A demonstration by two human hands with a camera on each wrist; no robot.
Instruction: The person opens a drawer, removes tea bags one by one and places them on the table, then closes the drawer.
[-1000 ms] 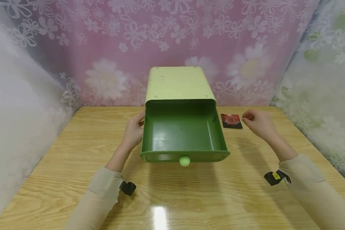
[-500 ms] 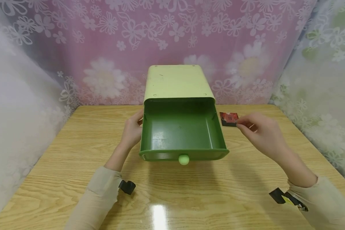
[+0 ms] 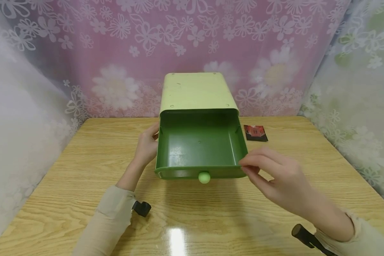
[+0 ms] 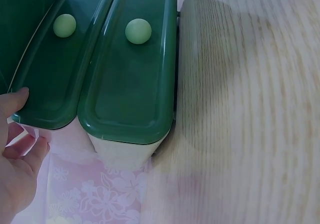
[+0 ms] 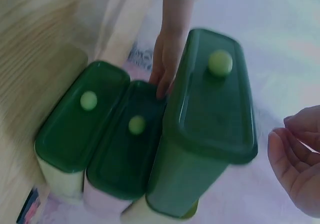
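A pale yellow-green drawer unit stands on the table, its top drawer pulled well out and its green inside bare. My left hand grips the unit's left front edge; the left wrist view has the thumb on the middle drawer's front and the other fingers bent against the side. Over the top drawer's front right corner is my right hand, fingertips near the thumb and nothing visible between them. From the right wrist camera, a gap separates this hand from the drawer.
A small red and black packet lies on the table right of the unit. Below the top drawer, the bottom drawer is pushed in, as is the middle one. Floral curtains hang behind the wooden table and at both sides.
The right hand has moved from beside the packet, leftward and toward me, to the drawer's front right corner. The packet stays on the table. My left hand keeps its place.
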